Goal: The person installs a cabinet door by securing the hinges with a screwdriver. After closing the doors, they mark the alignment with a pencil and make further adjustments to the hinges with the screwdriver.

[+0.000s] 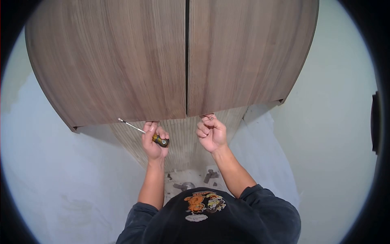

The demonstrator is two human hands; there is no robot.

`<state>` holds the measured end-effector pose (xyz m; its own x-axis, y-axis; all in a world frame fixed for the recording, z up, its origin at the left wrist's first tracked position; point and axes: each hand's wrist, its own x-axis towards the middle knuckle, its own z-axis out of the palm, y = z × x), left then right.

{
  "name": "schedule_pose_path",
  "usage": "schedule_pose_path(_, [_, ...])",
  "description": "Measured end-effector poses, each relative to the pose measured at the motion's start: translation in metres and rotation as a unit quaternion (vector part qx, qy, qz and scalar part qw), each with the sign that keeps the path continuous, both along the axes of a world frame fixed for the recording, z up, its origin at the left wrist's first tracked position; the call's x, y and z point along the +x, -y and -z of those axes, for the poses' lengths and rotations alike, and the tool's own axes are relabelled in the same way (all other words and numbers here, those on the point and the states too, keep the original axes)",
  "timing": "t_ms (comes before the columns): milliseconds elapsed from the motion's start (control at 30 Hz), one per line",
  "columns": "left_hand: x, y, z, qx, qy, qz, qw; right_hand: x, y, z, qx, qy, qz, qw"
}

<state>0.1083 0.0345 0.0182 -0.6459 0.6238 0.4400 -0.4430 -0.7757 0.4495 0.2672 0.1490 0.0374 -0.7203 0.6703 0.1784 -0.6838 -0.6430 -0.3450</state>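
Observation:
My left hand is closed around a screwdriver with a yellow and black handle. The screwdriver's metal shaft points up and left, and its tip lies near the lower edge of the left cabinet door. Fingertips of that hand reach the door's bottom edge. My right hand is at the lower edge of the right cabinet door, close to the gap between the doors. Its fingers are curled, with thumb and forefinger pinched at the edge on something too small to make out.
Beneath the cabinet is a ribbed light panel. Several dark pieces and a round metal part lie below, in front of my body. Pale wall surfaces flank the cabinet. A dark object shows at the far right.

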Motion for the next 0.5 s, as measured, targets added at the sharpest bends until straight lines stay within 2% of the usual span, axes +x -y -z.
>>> schedule_pose_path(267, [0.002, 0.004, 0.005, -0.067, 0.007, -0.035, 0.997, -0.004, 0.000, 0.001, 0.012, 0.017, 0.010, 1.000])
schedule_pose_path(500, [0.007, 0.021, 0.050, -0.158, -0.006, -0.049, 0.986, -0.014, -0.006, 0.001, 0.011, 0.027, 0.033, 0.999])
